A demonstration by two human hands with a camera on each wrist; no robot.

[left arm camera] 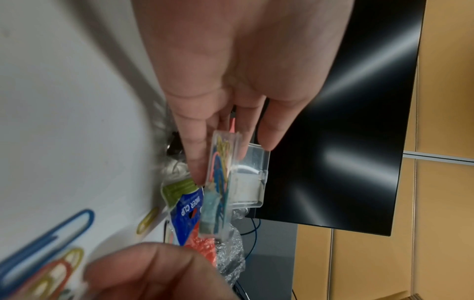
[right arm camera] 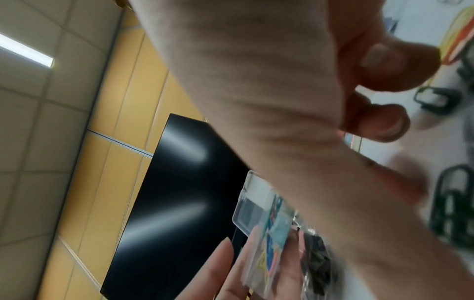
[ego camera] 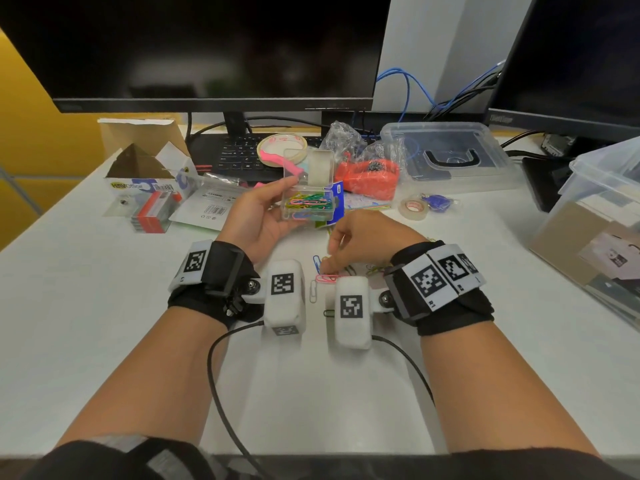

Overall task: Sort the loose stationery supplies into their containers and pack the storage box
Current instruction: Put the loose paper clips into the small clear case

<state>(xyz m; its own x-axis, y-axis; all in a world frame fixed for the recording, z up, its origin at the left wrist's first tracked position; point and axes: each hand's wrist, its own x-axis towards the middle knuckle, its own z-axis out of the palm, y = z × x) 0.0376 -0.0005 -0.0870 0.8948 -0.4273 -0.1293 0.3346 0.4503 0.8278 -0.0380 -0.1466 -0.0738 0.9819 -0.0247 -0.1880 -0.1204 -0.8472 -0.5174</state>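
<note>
My left hand (ego camera: 256, 220) holds a small clear clip box (ego camera: 308, 202) above the desk, lid flipped up, with several coloured paper clips inside. The left wrist view shows the same box (left arm camera: 223, 182) edge-on between my thumb and fingers. Just below it, my right hand (ego camera: 356, 244) reaches down to the table with curled fingers and pinches a pink paper clip (ego camera: 327, 278) among loose clips. A blue clip (ego camera: 317, 263), a white clip (ego camera: 313, 291) and a black clip (ego camera: 329, 312) lie beside it. Black clips (right arm camera: 448, 203) appear blurred in the right wrist view.
A clear storage box (ego camera: 595, 216) stands at the right edge, with its lid (ego camera: 450, 154) behind. Tape rolls (ego camera: 282, 147), an orange item in bubble wrap (ego camera: 370, 178), staple boxes (ego camera: 152, 213), a cardboard box (ego camera: 145, 157) and a keyboard (ego camera: 239, 154) crowd the back.
</note>
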